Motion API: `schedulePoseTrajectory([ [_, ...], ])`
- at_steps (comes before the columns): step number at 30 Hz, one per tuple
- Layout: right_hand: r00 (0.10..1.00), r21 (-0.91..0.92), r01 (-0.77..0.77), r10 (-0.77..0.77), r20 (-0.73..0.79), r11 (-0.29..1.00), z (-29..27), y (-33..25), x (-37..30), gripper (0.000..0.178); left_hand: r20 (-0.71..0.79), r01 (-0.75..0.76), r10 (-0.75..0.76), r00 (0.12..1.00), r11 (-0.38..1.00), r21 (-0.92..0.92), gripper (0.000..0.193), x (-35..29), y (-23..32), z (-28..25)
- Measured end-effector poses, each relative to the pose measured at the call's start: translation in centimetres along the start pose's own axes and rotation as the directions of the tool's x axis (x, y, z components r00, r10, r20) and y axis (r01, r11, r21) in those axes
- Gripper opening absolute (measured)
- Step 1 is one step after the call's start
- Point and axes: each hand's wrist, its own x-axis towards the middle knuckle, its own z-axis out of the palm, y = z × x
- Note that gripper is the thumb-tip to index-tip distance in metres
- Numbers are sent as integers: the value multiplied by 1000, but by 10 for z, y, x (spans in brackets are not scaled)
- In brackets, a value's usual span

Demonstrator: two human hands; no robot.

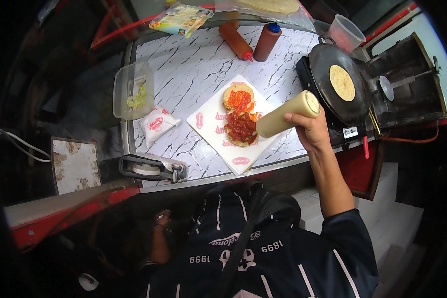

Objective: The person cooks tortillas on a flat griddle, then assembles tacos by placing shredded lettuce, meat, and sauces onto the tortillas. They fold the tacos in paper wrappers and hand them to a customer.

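My right hand (309, 130) grips a cream-coloured squeeze bottle (289, 113), tilted with its nozzle end over a flatbread topped with red sauce (241, 128). A second round with orange-red topping (239, 98) lies just beyond it. Both rest on a white printed paper sheet (209, 119) on the marble-patterned counter (184, 74). My left hand (160, 224) hangs low beside my body, below the counter edge in shadow, its fingers too dark to make out.
A black pan with a tortilla (341, 82) sits on a stove at the right. Two red sauce bottles (249, 42) stand at the back. On the left sit a clear tub of shredded greens (133, 92), a white sachet (156, 123) and a metal press (151, 168).
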Motion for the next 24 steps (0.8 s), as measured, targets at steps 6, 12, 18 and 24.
schedulePoseTrajectory([
  [6,998,-19,51,-51,22,998,7,-9,-4,42,69,-52,44,997,992,111,61,13,3,-9],
  [12,993,-53,114,-114,0,992,9,-25,-4,42,184,-208,119,976,768,605,75,13,16,-9],
  [18,994,-48,107,-107,5,993,16,-26,-5,45,107,-105,63,992,885,453,64,10,4,-10],
  [24,994,-71,104,-102,35,992,28,-21,-2,46,104,-27,-21,994,900,435,67,7,-1,-11],
])
